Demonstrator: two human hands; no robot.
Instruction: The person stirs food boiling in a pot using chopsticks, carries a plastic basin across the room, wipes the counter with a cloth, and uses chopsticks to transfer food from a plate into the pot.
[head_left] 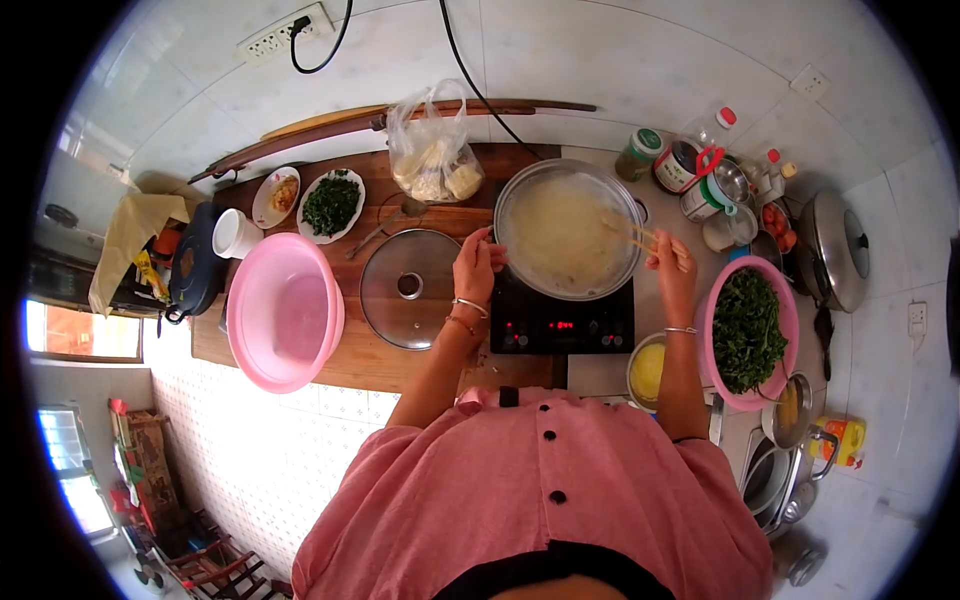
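Observation:
A wide metal pot (570,283) full of cloudy, pale liquid stands on a black induction cooker (563,325) with lit red digits. My right hand (672,262) holds a pair of wooden chopsticks (630,235), whose tips dip into the liquid at the pot's right side. At the left rim, my left hand (478,265) is closed where the side handle would sit; its fingers hide the handle. A glass lid (395,305) with a dark knob lies on the wooden board, left of that hand. What lies beneath the cloudy surface cannot be made out.
On the left stand a pink basin (240,330), a plate of chopped greens (331,206) and a white cup (237,233). Behind is a plastic bag (434,160). To the right are leafy greens (748,330) in a pink basin, a bowl of yellow food (648,371) and several jars.

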